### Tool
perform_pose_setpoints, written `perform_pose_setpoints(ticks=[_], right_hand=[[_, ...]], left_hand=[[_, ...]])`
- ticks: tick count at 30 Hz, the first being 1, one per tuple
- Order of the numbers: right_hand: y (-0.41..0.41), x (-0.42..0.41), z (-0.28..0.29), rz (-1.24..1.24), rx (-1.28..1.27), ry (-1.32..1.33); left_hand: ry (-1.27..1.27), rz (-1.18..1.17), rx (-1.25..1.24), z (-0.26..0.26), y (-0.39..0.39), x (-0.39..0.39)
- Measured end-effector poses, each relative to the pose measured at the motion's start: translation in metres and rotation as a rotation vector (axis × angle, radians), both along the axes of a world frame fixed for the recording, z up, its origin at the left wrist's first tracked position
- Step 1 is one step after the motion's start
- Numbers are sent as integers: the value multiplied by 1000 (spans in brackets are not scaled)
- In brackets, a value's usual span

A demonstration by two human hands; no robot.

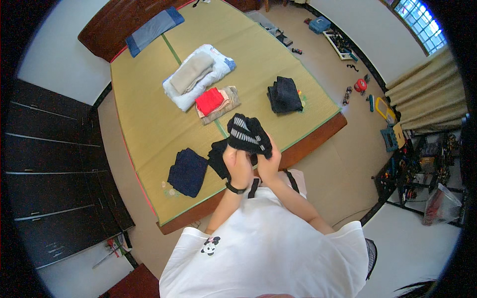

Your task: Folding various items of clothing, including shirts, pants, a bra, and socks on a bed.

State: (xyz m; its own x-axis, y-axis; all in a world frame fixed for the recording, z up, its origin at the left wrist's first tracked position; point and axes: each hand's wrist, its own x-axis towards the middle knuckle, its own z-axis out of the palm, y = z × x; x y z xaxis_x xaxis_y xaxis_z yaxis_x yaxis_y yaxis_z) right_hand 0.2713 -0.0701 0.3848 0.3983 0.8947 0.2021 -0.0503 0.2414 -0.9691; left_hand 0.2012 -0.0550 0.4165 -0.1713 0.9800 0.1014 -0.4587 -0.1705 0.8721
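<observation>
Both of my hands grip a bundled black garment with white stripes above the near edge of the bed. My left hand is at its left side, and a dark band circles that wrist. On the right side, my right hand closes around the cloth, its fingers partly hidden. Beneath and left of the bundle lies a folded black garment, partly covered by my left hand. A folded navy garment rests farther left. To the upper right sits a folded dark grey garment.
The bed bears a woven mat. Farther up are a folded white quilt with a beige cloth, a folded red cloth, and a blue pillow. Dark cabinets stand left; a cluttered rack stands right.
</observation>
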Motion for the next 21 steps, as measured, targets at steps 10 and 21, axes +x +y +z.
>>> perform_pose_setpoints(ticks=[10, 21], right_hand=[[-10, 18, 3, 148, -141, 259], [7, 47, 22, 769, -392, 153]], left_hand=[[699, -297, -159, -11, 10, -34], [89, -747, -569, 3, 26, -77]])
